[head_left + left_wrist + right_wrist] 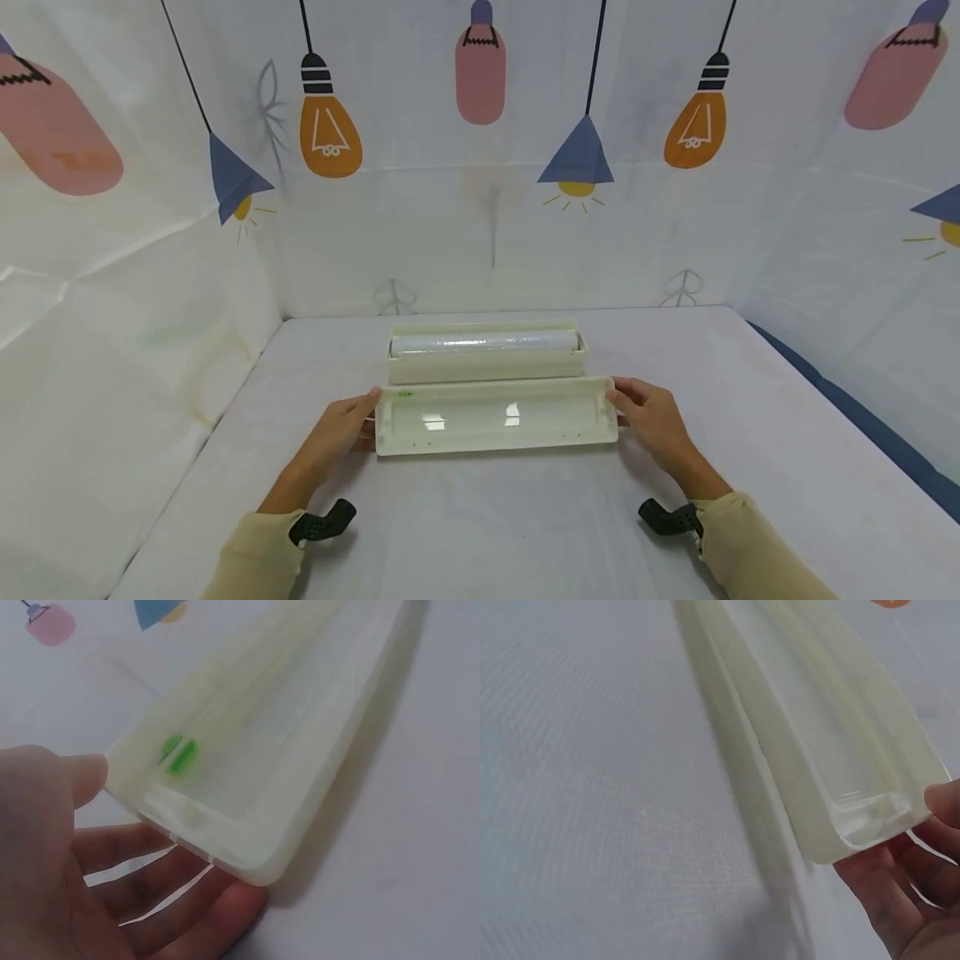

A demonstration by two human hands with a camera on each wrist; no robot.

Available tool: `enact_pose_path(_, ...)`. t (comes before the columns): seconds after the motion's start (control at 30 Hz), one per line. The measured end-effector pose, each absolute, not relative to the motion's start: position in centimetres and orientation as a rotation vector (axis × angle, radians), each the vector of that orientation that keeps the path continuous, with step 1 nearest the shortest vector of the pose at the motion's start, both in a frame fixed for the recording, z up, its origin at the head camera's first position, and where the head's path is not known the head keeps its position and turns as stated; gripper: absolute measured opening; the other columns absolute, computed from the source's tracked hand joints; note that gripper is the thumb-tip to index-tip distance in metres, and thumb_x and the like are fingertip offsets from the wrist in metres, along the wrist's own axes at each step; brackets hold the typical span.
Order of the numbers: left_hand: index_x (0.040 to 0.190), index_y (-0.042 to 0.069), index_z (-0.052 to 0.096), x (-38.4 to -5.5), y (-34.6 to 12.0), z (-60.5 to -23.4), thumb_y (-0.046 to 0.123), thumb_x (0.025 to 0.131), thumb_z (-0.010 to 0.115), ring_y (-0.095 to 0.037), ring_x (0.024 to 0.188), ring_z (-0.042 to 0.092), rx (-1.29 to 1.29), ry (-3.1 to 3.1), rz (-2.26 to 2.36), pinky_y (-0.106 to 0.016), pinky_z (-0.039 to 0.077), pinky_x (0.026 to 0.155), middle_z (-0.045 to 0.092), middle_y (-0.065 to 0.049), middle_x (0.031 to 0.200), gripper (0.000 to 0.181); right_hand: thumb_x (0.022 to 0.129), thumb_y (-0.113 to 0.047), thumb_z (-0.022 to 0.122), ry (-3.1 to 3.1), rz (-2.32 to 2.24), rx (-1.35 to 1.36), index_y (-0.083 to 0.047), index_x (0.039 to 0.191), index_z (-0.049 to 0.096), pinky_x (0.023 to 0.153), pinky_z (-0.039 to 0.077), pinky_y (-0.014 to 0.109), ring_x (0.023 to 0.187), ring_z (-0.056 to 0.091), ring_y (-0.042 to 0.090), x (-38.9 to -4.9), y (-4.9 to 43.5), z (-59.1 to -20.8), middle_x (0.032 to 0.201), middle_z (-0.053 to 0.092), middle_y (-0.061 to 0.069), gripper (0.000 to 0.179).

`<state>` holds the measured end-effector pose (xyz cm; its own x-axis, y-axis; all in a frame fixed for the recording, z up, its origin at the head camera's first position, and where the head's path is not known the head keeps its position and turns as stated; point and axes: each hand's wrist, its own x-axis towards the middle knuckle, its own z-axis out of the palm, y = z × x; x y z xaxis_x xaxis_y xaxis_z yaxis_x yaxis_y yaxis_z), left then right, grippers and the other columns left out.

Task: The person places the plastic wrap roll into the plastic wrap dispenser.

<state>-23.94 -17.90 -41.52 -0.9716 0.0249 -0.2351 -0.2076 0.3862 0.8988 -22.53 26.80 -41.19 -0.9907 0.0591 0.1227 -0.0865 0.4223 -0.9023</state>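
Note:
A long cream plastic lid (465, 419), shallow and with a clear, shiny panel, is held level by both hands in the head view. My left hand (339, 427) grips its left end, thumb on the rim and fingers around the end wall. A green mark (182, 756) shows near that corner in the left wrist view. At the other end, my right hand (658, 421) pinches the lid with the thumb on top and fingers beneath. Just behind stands the matching cream box (487, 368), open on top, with a roll of clear film (486, 342) inside.
A white-covered table (480, 525) lies under everything. White sheets printed with lamps and bulbs (480, 233) enclose the back and sides. A dark blue strip (847, 404) runs along the right side. Black wrist mounts (322, 523) sit on both sleeves.

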Motion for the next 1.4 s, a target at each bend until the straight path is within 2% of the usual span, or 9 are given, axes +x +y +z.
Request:
enact_pose_path(0.07, 0.145, -0.003, 0.048, -24.1, -18.0, -41.4, 0.06, 0.102, 0.042, -0.027, 0.107, 0.062, -0.144, 2.415, 1.634, -0.038, 0.056, 0.085, 0.059, -0.019, 0.129, 0.076, 0.104, -0.023, 0.058, -2.509, 1.595, 0.037, 0.006, 0.136, 0.056, 0.078, 0.058, 0.027, 0.112, 0.062, 0.031, -22.5, 26.7, -41.1, 0.131, 0.061, 0.023, 0.043)
enact_pose_path(0.23, 0.149, -0.002, 0.042, -25.0, -18.2, -40.3, 0.056, 0.104, 0.042, -0.036, 0.123, 0.056, -0.131, 2.393, 1.665, -0.038, 0.057, 0.084, 0.048, -0.021, 0.145, 0.073, 0.104, -0.026, 0.059, -2.431, 1.578, 0.148, 0.003, 0.138, 0.057, 0.081, 0.056, 0.026, 0.108, 0.065, 0.031, -23.0, 26.4, -40.7, 0.129, 0.063, 0.02, 0.045)
enact_pose_path(0.37, 0.152, 0.001, 0.039, -25.9, -18.3, -39.1, 0.051, 0.105, 0.044, -0.039, 0.129, 0.051, -0.072, 2.384, 1.741, -0.039, 0.058, 0.085, 0.043, -0.02, 0.15, 0.069, 0.104, -0.026, 0.058, -2.384, 1.623, 0.197, 0.001, 0.142, 0.053, 0.084, 0.056, 0.027, 0.115, 0.062, 0.032, -23.6, 26.1, -40.2, 0.135, 0.06, 0.018, 0.047)
enact_pose_path(0.53, 0.151, 0.003, 0.042, -26.5, -18.0, -37.9, 0.047, 0.105, 0.049, -0.038, 0.13, 0.051, 0.046, 2.392, 1.886, -0.044, 0.055, 0.091, 0.045, -0.018, 0.149, 0.064, 0.106, -0.029, 0.055, -2.337, 1.758, 0.18, -0.005, 0.153, 0.041, 0.094, 0.053, 0.043, 0.131, 0.051, 0.034, -24.3, 26.0, -39.9, 0.151, 0.046, 0.015, 0.055)
enact_pose_path(0.7, 0.153, 0.006, 0.041, -26.4, -17.7, -37.7, 0.043, 0.105, 0.051, -0.036, 0.133, 0.048, 0.1, 2.402, 2.004, -0.048, 0.05, 0.099, 0.044, -0.015, 0.151, 0.062, 0.106, -0.034, 0.052, -2.24, 1.97, 0.179, -0.01, 0.158, 0.031, 0.1, 0.045, 0.057, 0.135, 0.044, 0.037, -24.9, 25.5, -39.4, 0.158, 0.035, 0.011, 0.061)
enact_pose_path(1.0, 0.157, 0.007, 0.032, -26.2, -18.0, -38.2, 0.04, 0.106, 0.05, -0.034, 0.141, 0.039, 0.241, 2.365, 2.034, -0.045, 0.043, 0.106, 0.028, -0.007, 0.162, 0.064, 0.104, -0.031, 0.058, -2.009, 2.192, 0.128, -0.006, 0.154, 0.038, 0.108, 0.036, 0.059, 0.131, 0.044, 0.032, -25.8, 24.5, -38.6, 0.147, 0.043, 0.014, 0.059)
enact_pose_path(1.23, 0.157, 0.009, 0.032, -26.7, -18.3, -37.6, 0.037, 0.106, 0.05, -0.037, 0.133, 0.047, 0.327, 2.403, 1.959, -0.041, 0.045, 0.104, 0.034, -0.013, 0.159, 0.061, 0.102, -0.024, 0.061, -1.844, 2.215, 0.127, 0.002, 0.148, 0.042, 0.11, 0.035, 0.057, 0.128, 0.047, 0.027, -26.2, 24.3, -38.4, 0.141, 0.046, 0.012, 0.055)
enact_pose_path(1.4, 0.157, 0.007, 0.03, -27.4, -17.6, -37.1, 0.036, 0.106, 0.052, -0.032, 0.139, 0.042, 0.392, 2.419, 1.978, -0.04, 0.041, 0.107, 0.03, -0.01, 0.161, 0.063, 0.101, -0.022, 0.063, -1.778, 2.236, 0.114, 0.002, 0.146, 0.044, 0.111, 0.033, 0.056, 0.126, 0.049, 0.024, -26.8, 24.5, -38.2, 0.137, 0.049, 0.008, 0.054)
